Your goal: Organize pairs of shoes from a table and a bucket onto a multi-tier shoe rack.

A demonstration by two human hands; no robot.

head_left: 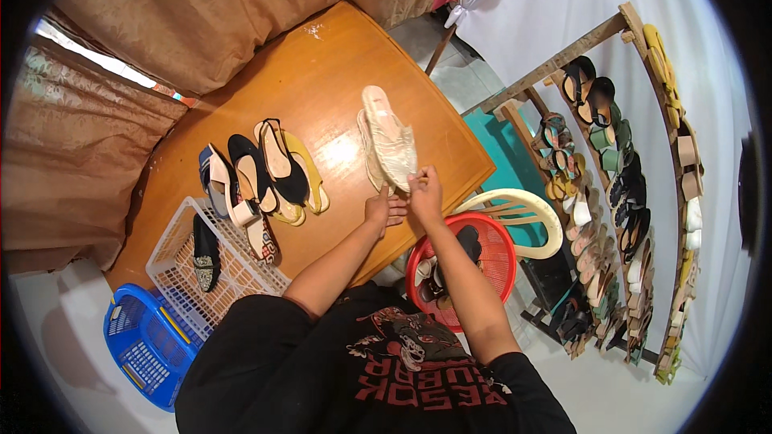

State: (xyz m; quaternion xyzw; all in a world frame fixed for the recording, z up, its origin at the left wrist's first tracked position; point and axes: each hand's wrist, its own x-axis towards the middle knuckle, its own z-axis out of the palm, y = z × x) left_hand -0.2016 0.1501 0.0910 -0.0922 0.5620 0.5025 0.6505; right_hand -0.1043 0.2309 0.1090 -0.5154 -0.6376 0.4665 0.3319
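Observation:
A pair of cream slip-on sandals (388,141) lies on the orange wooden table (322,72), toes pointing away from me. My right hand (424,190) pinches the heel end of the right-hand sandal. My left hand (383,208) rests flat on the table just beside it, by the heel of the other sandal, fingers spread. Further left on the table stand several more shoes in a row: a yellow and black sandal pair (288,165), a black pair (249,173) and a cream heeled pair (227,193).
A white plastic basket (173,261) holds a dark patterned shoe (206,253); a blue basket (145,337) sits below it. A red basket (494,253) with shoes rests on a cream plastic chair (539,209). A wooden rack (627,177) full of footwear stands at right. Brown curtains hang behind.

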